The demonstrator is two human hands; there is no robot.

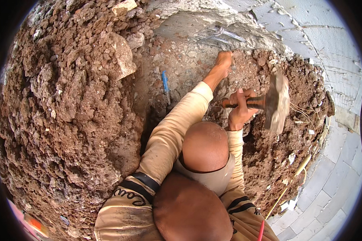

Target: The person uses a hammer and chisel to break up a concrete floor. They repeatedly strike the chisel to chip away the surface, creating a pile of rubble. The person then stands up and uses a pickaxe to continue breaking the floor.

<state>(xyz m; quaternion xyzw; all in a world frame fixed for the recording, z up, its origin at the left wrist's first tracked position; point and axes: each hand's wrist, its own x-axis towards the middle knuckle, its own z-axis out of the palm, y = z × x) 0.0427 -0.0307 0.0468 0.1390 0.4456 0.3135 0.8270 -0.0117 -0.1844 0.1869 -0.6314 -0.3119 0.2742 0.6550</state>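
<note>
Brown earth crowds both sides of a hammer in hand

To the left, clods rise in a great bank, with a pale stone jutting from its inner edge. Light paving slabs curve along the far right, beyond a second heap strewn with thin roots and a yellowish stick. Rough concrete closes the top, pale rods lying against it.

The person's right hand wraps firmly around the hammer's handle; its heavy head, blurred, sits to the right of the fingers. The left hand reaches farther forward, fingers curled down near the rubble; I cannot tell how tightly they close or whether they grip anything.

Between the heaps, a gritty hollow contains loose rubble and a blue-handled tool, to the left of the tan sleeve.
</note>
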